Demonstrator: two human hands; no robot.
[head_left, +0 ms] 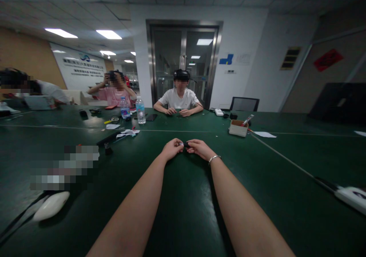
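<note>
Both my arms reach forward over a dark green table. Between my fingertips is a small dark object, short and narrow, whose kind is too small to make out. My left hand pinches its left end, where a pale bit shows at the fingers. From the other side, my right hand has its thumb and fingers closed on the dark end. A silver bracelet circles my right wrist.
Across the table sits a person wearing a headset. Two water bottles stand at the left back. A small box holding a pen-like item is to the right. A white mouse lies near left; a power strip lies far right.
</note>
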